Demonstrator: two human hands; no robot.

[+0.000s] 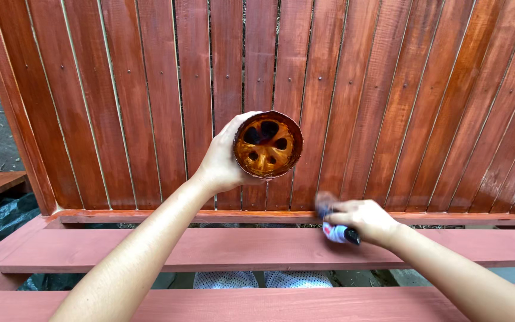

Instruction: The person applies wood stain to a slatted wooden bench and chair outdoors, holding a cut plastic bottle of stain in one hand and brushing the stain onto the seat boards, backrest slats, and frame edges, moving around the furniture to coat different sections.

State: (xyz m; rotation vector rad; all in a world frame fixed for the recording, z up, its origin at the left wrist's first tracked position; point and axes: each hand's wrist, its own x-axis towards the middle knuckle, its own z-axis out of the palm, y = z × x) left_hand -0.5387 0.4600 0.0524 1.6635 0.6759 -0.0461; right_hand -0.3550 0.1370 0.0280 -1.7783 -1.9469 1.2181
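My left hand (225,162) holds up a cut-off plastic bottle (267,145) lying sideways, its round base turned to me and stained orange-brown with varnish. My right hand (365,219) grips a paintbrush (336,226) with a black-and-white handle. Its blurred bristles point left and touch the bottom rail of the slatted wooden panel (388,107), which is stained reddish brown and glossy.
Two flat red-brown wooden rails (150,247) run across below the panel. Dotted white shoes (263,279) show through the gap between them. A black plastic sheet (1,217) and a bit of wood lie at the left, over grey ground.
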